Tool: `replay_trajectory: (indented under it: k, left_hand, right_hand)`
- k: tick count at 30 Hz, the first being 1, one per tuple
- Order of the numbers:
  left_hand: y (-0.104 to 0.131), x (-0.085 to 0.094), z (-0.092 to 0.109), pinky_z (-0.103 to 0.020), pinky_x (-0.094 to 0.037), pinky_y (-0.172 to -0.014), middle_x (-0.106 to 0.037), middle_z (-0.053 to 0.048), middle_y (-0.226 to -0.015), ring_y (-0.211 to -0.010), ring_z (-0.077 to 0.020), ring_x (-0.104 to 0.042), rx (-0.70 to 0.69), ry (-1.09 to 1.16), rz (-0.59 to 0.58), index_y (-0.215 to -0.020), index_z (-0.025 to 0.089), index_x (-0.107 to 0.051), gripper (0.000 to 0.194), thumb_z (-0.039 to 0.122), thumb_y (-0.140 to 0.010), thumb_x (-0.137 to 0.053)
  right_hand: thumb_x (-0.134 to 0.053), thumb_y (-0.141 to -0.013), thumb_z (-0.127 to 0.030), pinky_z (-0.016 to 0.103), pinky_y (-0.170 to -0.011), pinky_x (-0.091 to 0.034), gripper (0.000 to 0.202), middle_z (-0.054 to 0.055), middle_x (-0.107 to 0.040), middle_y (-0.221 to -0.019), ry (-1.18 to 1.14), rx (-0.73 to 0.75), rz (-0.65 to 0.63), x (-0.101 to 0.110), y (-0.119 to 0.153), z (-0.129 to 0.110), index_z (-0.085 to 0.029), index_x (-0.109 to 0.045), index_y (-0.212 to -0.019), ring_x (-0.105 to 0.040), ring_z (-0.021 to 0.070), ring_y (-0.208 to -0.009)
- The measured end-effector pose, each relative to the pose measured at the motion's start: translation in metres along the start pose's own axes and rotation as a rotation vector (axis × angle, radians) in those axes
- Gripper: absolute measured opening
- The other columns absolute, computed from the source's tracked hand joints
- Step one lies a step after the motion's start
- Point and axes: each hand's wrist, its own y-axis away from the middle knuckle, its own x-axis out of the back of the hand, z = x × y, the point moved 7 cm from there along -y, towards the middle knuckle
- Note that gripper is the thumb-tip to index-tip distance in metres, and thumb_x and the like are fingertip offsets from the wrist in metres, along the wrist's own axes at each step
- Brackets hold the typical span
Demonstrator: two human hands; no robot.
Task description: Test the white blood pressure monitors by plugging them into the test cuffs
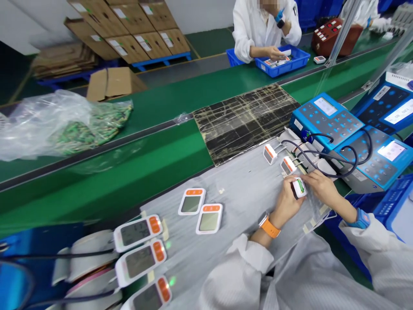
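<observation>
My left hand (pixel 288 200) is closed around a small white monitor (pixel 300 187), its back turned up and green-and-white batteries showing in it. At the monitor's right edge, the curled fingers of my right hand (pixel 322 188) press against it; their tips are partly hidden. Just beyond my hands, a white monitor with orange buttons (pixel 288 165) and a second such monitor (pixel 270 154) stand plugged to thin tubes. To the left, one loose monitor (pixel 192 201) and another loose monitor (pixel 209 218) lie screen up on the grey work surface (pixel 245 193).
Blue test boxes (pixel 327 114) with black hoses stand at right. Several larger-looking monitors (pixel 141 261) are connected at lower left. A black marbled board (pixel 245 120) bridges the green line. Across it, a person in white (pixel 267 30) works over a blue tray (pixel 284 66). Bagged circuit boards (pixel 90 129) lie left.
</observation>
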Motion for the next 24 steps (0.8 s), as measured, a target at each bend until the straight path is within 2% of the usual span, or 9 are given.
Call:
replay_trajectory:
  k: [5,9,18,24]
  left_hand:
    - [-0.001,-0.001,-0.001,-0.050,-0.047,-0.106,-0.049,-0.015,-0.141,-0.129,-0.0288,-0.055,0.019,0.074,0.006,-0.118,0.024,-0.036,0.070,0.002,-0.067,-0.078]
    - [-0.002,-0.001,-0.002,-0.049,-0.047,-0.105,-0.050,-0.014,-0.140,-0.126,-0.0275,-0.056,0.043,0.089,-0.006,-0.118,0.025,-0.036,0.072,0.000,-0.066,-0.079]
    - [-0.002,-0.001,-0.004,-0.048,-0.048,-0.106,-0.049,-0.015,-0.142,-0.128,-0.0271,-0.056,0.059,0.106,-0.013,-0.118,0.025,-0.036,0.072,0.002,-0.067,-0.080]
    - [-0.002,-0.001,-0.001,-0.049,-0.049,-0.107,-0.049,-0.015,-0.143,-0.128,-0.0267,-0.057,0.070,0.078,-0.017,-0.119,0.025,-0.035,0.073,-0.001,-0.067,-0.079]
  right_hand:
    - [-0.055,-0.098,-0.019,0.029,-0.062,-0.055,0.016,0.008,-0.072,-0.107,-0.056,-0.172,0.011,-0.006,0.007,0.017,-0.019,-0.061,-0.113,-0.071,0.0211,-0.084]
    - [-0.056,-0.097,-0.021,0.030,-0.067,-0.056,0.012,0.009,-0.072,-0.107,-0.085,-0.206,0.021,-0.011,0.008,0.022,-0.020,-0.060,-0.108,-0.072,0.0225,-0.088]
    - [-0.055,-0.096,-0.017,0.028,-0.065,-0.056,0.010,0.009,-0.072,-0.100,-0.105,-0.162,-0.045,-0.006,0.002,0.022,-0.020,-0.059,-0.105,-0.072,0.0217,-0.082]
    - [-0.047,-0.098,-0.014,0.028,-0.064,-0.054,0.011,0.008,-0.068,-0.090,-0.134,-0.049,0.007,0.002,-0.004,0.013,-0.020,-0.056,-0.099,-0.069,0.0204,-0.077]
